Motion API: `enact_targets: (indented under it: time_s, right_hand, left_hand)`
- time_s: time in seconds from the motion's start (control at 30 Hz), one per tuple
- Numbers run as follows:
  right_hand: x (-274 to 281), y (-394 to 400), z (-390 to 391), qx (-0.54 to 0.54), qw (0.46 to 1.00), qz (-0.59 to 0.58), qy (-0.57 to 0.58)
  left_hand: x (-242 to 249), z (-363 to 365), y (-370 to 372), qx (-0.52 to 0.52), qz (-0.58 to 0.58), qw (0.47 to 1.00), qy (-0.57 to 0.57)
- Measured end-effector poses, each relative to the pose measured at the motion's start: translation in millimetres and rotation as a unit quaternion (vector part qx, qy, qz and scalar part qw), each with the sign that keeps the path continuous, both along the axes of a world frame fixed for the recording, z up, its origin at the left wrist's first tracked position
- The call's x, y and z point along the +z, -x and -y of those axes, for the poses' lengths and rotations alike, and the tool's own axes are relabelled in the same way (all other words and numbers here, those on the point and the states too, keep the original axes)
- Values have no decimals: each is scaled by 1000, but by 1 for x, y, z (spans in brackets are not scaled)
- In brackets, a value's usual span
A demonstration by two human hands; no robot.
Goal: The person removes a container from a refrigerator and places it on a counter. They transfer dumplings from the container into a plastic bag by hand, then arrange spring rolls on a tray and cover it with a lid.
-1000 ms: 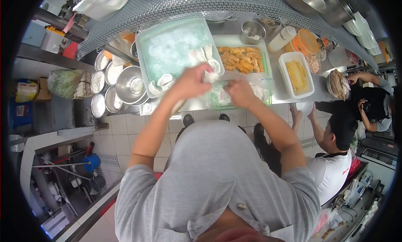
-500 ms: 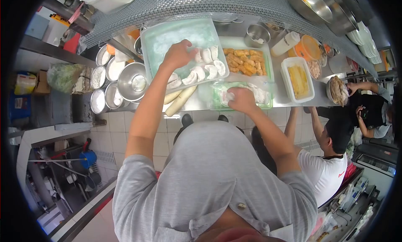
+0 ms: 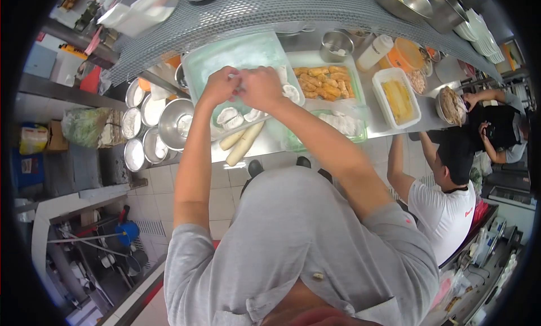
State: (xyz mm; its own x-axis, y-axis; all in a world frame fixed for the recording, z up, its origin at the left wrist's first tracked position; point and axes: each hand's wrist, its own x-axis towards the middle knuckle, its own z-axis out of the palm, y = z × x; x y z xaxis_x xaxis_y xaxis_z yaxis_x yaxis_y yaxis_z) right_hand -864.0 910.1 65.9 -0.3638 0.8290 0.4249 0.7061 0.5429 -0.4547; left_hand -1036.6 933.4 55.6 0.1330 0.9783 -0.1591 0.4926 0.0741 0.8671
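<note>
In the head view, the left hand (image 3: pixel 221 87) and right hand (image 3: pixel 261 88) come together above the floured tray (image 3: pixel 241 55), fingers curled; whether either grips anything, I cannot tell. White dumplings (image 3: pixel 230 119) lie in it, at six o'clock from the left hand and three from the right.

White plates (image 3: pixel 483 39) are stacked beside steel bowls (image 3: pixel 447 13).

Forearms (image 3: pixel 193 168) stretched forward
The left hand (image 3: pixel 218 89) is held just beside the right hand (image 3: pixel 260 88), left fingers (image 3: pixel 228 71) bent.
</note>
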Motion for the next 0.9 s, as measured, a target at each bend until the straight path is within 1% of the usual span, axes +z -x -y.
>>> enact_targets:
  time_s: [0.07,0.1,0.2,0.23,0.27,0.33,0.4,0.43,0.47,0.5,0.53,0.57,0.63,0.67,0.73,0.83,0.9]
  right_hand:
    - [4,-7,7,-7,1000,9,-29]
    - [7,-16,15,-11,997,-9,-79]
    - [13,-73,51,-47,983,-146,-103]
    - [6,-102,62,-78,985,-152,-1]
    - [-5,-136,72,-108,977,-156,97]
    - [-29,-193,93,-197,969,-21,148]
    - [-44,-219,110,-205,960,28,191]
    - [-47,-225,116,-210,953,52,213]
    - [-47,-226,117,-188,965,75,167]
    - [-47,-224,117,-164,974,99,119]
    - [-48,-222,116,-139,980,121,70]
    - [-51,-222,113,-121,981,138,71]
    - [-61,-225,107,-84,979,172,73]
    - [-64,-225,107,-81,976,184,80]
    - [-70,-225,105,-71,971,208,94]
    - [-79,-227,104,-59,983,166,44]
    - [-78,-225,106,-47,984,160,56]
  left_hand:
    - [-4,-6,-1,-12,-67,998,5]
    - [-8,-8,-4,-17,-99,995,9]
    - [-16,-11,-7,-34,-210,964,-159]
    - [-23,-14,-4,-65,-229,946,-220]
    - [-21,-11,-6,-56,-248,940,-230]
    - [1,0,-18,-38,-286,923,-254]
    - [39,27,-51,-82,-142,961,-221]
    - [50,45,-73,-105,-69,971,-201]
    - [47,64,-94,-185,5,973,-136]
    - [29,74,-115,-287,9,944,-162]
    - [17,90,-141,-300,-28,949,-94]
    - [8,95,-160,-353,-80,927,-100]
    - [-57,91,-190,-356,-179,909,-120]
    - [-70,87,-201,-353,-195,910,-99]
    - [-80,79,-216,-343,-228,910,-57]
    - [-85,80,-221,-320,-243,912,-85]
    - [-86,79,-218,-319,-243,914,-67]
